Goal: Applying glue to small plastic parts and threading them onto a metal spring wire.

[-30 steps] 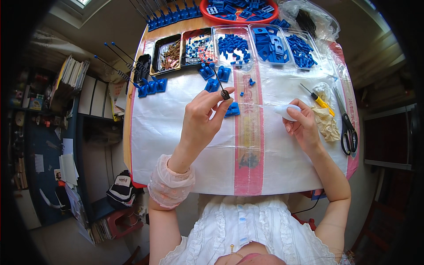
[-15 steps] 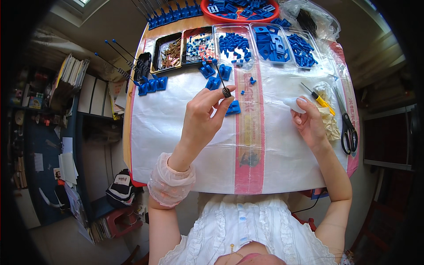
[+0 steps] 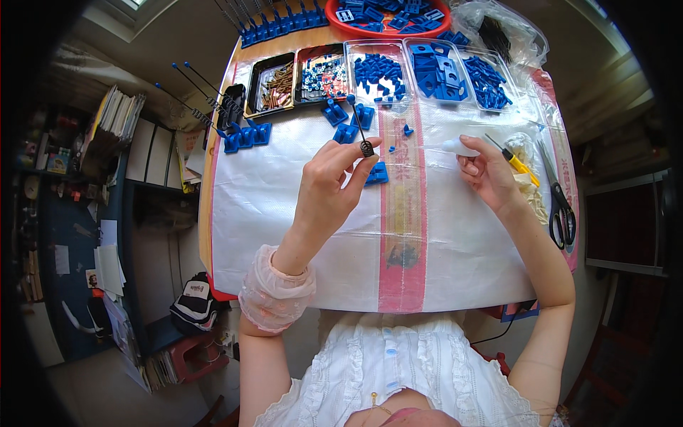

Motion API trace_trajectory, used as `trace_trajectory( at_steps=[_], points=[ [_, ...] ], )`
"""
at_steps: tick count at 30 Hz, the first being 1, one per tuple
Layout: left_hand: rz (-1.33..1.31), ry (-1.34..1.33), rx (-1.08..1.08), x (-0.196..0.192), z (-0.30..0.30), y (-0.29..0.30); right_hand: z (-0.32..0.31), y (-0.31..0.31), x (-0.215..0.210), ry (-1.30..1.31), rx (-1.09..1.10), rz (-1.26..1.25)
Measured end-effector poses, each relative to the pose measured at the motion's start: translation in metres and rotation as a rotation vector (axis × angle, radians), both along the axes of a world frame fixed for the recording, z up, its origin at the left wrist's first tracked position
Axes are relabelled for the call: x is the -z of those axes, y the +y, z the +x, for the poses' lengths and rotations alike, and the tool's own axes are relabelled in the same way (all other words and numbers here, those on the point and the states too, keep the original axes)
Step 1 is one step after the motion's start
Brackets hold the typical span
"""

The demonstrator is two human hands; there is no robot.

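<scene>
- Two bare hands work above a table covered with a white woven sheet (image 3: 284,213) that has a pink stripe (image 3: 402,235) running down it.
- The left hand (image 3: 331,188) is raised over the middle of the sheet. Its thumb and fingertips are pressed together on a thin black rod (image 3: 358,127) with a small coiled spring at the lower end and a blue tip at the upper end. The rod stands almost upright, tilted a little to the left.
- The right hand (image 3: 487,174) is near the right side of the sheet. Its fingers are curled around a small white object (image 3: 455,146) which sticks out to the left; I cannot tell what the object is.
- One small blue plastic part (image 3: 377,173) lies on the sheet just beside the left hand, and several more blue parts (image 3: 346,122) lie behind it.
- Just beside the right hand lies a yellow-handled screwdriver (image 3: 514,161), and black scissors (image 3: 560,206) lie near the right edge.
- At the far edge stand clear trays with blue parts (image 3: 441,71) and two dark trays, one with brass pieces (image 3: 274,85).
</scene>
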State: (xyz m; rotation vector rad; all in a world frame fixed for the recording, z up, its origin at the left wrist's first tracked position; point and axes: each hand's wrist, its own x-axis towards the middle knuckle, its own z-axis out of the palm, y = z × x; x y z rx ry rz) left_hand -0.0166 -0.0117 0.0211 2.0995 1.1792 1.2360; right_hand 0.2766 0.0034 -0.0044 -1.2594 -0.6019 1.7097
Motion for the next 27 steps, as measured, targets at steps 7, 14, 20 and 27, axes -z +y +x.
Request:
trace_trajectory(
  at_steps=[7,14,20,27],
  points=[
    [0.003,0.001,0.0,0.001,0.0,0.001,-0.011,0.008,0.001,-0.005,-0.028,-0.009],
    [-0.005,0.001,-0.004,0.001,0.0,0.001,-0.016,0.009,-0.001,-0.018,-0.09,0.001],
    [0.01,0.005,-0.006,0.001,0.0,0.001,-0.022,0.008,-0.003,-0.065,-0.062,0.003],
    [0.008,0.001,0.0,0.004,-0.001,0.002,-0.019,0.008,0.0,-0.062,-0.088,0.02]
  ],
)
